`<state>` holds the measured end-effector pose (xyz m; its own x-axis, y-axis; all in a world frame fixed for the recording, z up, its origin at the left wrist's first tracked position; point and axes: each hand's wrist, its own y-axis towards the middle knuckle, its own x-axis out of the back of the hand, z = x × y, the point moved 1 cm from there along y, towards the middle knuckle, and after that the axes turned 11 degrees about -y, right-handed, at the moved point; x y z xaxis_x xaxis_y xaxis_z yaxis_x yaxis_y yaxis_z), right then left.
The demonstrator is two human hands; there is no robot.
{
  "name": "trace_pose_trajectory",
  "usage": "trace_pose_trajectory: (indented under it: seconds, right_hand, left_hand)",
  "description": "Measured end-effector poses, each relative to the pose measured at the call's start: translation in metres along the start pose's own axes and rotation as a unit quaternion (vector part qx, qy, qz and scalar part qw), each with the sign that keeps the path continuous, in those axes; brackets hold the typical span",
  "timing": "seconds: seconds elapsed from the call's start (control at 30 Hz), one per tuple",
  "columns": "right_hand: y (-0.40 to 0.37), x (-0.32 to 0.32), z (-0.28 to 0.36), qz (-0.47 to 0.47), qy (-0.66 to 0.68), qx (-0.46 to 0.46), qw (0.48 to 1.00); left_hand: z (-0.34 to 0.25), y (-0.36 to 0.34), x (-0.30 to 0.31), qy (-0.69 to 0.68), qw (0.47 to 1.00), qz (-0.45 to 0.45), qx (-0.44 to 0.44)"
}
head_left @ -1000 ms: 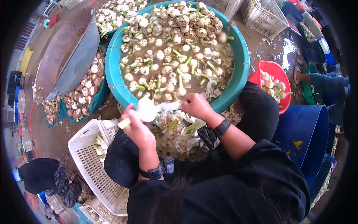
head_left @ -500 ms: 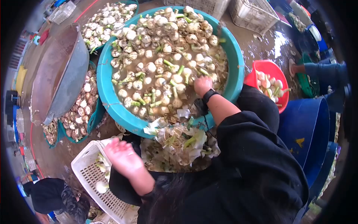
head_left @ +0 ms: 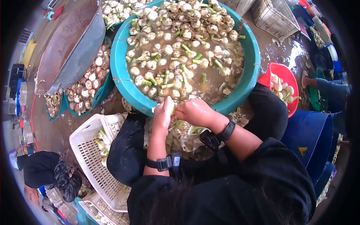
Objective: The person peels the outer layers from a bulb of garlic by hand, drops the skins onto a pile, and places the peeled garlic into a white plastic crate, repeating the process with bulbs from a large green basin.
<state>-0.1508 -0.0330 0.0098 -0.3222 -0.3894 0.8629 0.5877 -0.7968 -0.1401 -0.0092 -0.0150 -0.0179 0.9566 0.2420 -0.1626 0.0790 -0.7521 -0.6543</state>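
In front of me stands a large teal tub (head_left: 120, 84) of muddy water, with many garlic bulbs (head_left: 187, 17) on short green stems floating and heaped in it. Over its near rim, my left hand (head_left: 162, 117) is closed around a pale garlic bulb (head_left: 172, 110), mostly hidden by fingers. Pressed against that bulb from the right is my right hand (head_left: 195, 112), its fingers pinched at the bulb's side; a whitish scrap shows above them. Below both hands lies a pile of stripped papery skins (head_left: 180, 137) between my knees.
A white crate (head_left: 93, 159) with cleaned bulbs stands at my left knee. To the right are a red bucket (head_left: 296, 88) of white bulbs and blue barrels (head_left: 307, 131). Teal bags of bulbs and a wheelbarrow (head_left: 75, 56) stand left. A person (head_left: 45, 170) is at lower left.
My right hand has come out of the tub water to the near rim. My left hand, open over the crate before, has moved right and closed on a bulb. The view has shifted.
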Motion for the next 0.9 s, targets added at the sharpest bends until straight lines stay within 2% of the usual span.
trace_pose_trajectory:
  seconds: [0.13, 0.2, 0.23, 0.27, 0.3, 0.33, 0.4, 0.43, 0.47, 0.53, 0.57, 0.6, 0.63, 0.67, 0.73, 0.77, 0.8, 0.83, 0.87, 0.9]
  right_hand:
    - [-0.001, -0.009, 0.002, -0.009, -0.083, -0.038, 0.996]
    - [-0.001, -0.021, -0.01, -0.043, -0.073, -0.038, 0.996]
    - [0.0, -0.029, -0.02, 0.03, 0.203, -0.143, 0.968]
    - [-0.002, -0.037, -0.027, 0.1, 0.46, -0.233, 0.851]
    - [-0.007, -0.045, -0.031, 0.08, 0.553, -0.267, 0.785]
    - [-0.011, -0.039, -0.028, 0.078, 0.554, -0.267, 0.785]
    - [-0.019, -0.024, -0.02, 0.026, 0.511, -0.232, 0.827]
    - [-0.019, -0.022, -0.019, -0.061, 0.34, -0.083, 0.935]
    - [-0.024, -0.02, -0.018, -0.072, 0.247, -0.084, 0.963]
    - [-0.02, -0.021, -0.015, -0.265, 0.076, 0.043, 0.96]
    - [-0.019, -0.021, -0.015, -0.266, 0.076, 0.041, 0.96]
    - [-0.019, -0.021, -0.013, -0.239, 0.007, 0.053, 0.97]
    - [-0.019, -0.021, -0.011, -0.21, -0.063, 0.065, 0.973]
    - [-0.018, -0.022, -0.012, -0.211, -0.061, 0.065, 0.973]
    - [-0.016, -0.021, -0.014, -0.245, 0.008, 0.131, 0.96]
    - [-0.017, -0.018, -0.015, -0.245, 0.009, 0.132, 0.96]
    - [-0.018, -0.015, -0.018, -0.205, -0.01, 0.129, 0.97]
    - [-0.019, -0.012, -0.02, -0.164, -0.03, 0.125, 0.978]
    - [-0.021, -0.013, -0.022, -0.163, -0.032, 0.121, 0.979]
    - [-0.019, -0.018, -0.028, -0.076, 0.147, -0.039, 0.985]
  left_hand:
    - [-0.003, -0.007, -0.015, -0.057, 0.998, 0.034, 0.004]
    - [0.003, -0.003, -0.013, -0.066, 0.997, 0.026, -0.009]
    - [0.005, 0.001, 0.001, -0.069, 0.989, 0.133, 0.011]
    - [0.006, -0.001, 0.0, -0.068, 0.989, 0.134, 0.01]
    - [0.005, -0.003, -0.002, -0.049, 0.987, 0.149, -0.026]
    - [0.004, -0.003, -0.003, -0.031, 0.984, 0.163, -0.062]
    - [0.004, -0.003, -0.002, -0.012, 0.981, 0.175, -0.078]
    - [0.001, -0.006, -0.007, 0.022, 0.988, 0.122, -0.087]
    - [0.001, -0.008, -0.01, 0.056, 0.991, 0.069, -0.095]
    - [0.007, -0.007, -0.008, 0.102, 0.987, 0.074, -0.1]
    - [0.008, -0.008, -0.008, 0.118, 0.989, 0.069, -0.057]
    - [0.008, -0.008, -0.008, 0.135, 0.989, 0.062, -0.014]
    - [0.007, -0.008, -0.006, 0.137, 0.988, 0.062, -0.013]
    - [0.005, -0.007, -0.003, 0.116, 0.992, 0.048, 0.008]
    - [0.0, -0.006, 0.002, 0.071, 0.996, 0.018, 0.048]
    - [-0.003, -0.009, -0.001, 0.077, 0.995, 0.034, 0.056]
    - [-0.004, -0.01, -0.001, 0.076, 0.995, 0.035, 0.057]
    - [-0.004, -0.01, -0.003, 0.094, 0.993, 0.068, 0.02]
    - [-0.004, -0.011, -0.005, 0.112, 0.988, 0.101, -0.016]
    - [-0.003, -0.014, -0.007, 0.112, 0.988, 0.105, -0.016]
